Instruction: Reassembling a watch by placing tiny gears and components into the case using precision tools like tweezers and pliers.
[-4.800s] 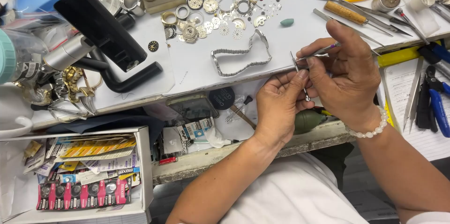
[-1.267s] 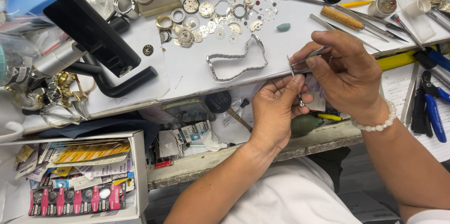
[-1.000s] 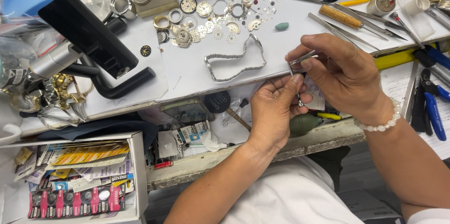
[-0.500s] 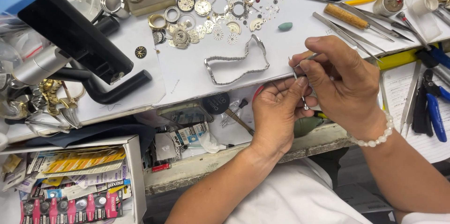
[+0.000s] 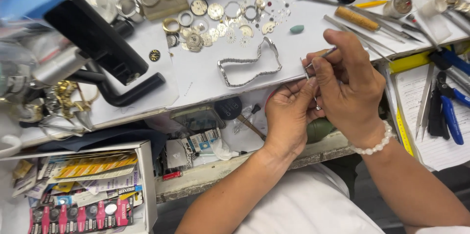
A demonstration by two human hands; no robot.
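Note:
My right hand [image 5: 348, 83], with a white bead bracelet on the wrist, grips thin metal tweezers [image 5: 316, 62] whose tips point left at the front edge of the white work mat [image 5: 205, 74]. Pressed against it from below, my left hand [image 5: 289, 116] has its fingers pinched together; what it pinches is too small and hidden to tell. A silver metal watch band [image 5: 249, 65] lies curled on the mat just left of the tweezer tips. Both hands hover over the bench's front edge.
Watch gears, rings and dials [image 5: 215, 16] are scattered at the back. A black stand arm [image 5: 98, 48] lies at left. Files and drivers [image 5: 364, 21] sit at the back right, blue-handled pliers [image 5: 448, 109] at far right. A drawer of battery cards [image 5: 81, 190] is open at lower left.
Both hands have stayed together at the bench edge, with small shifts of the tweezers. The view has drifted slightly. The watch band has not moved.

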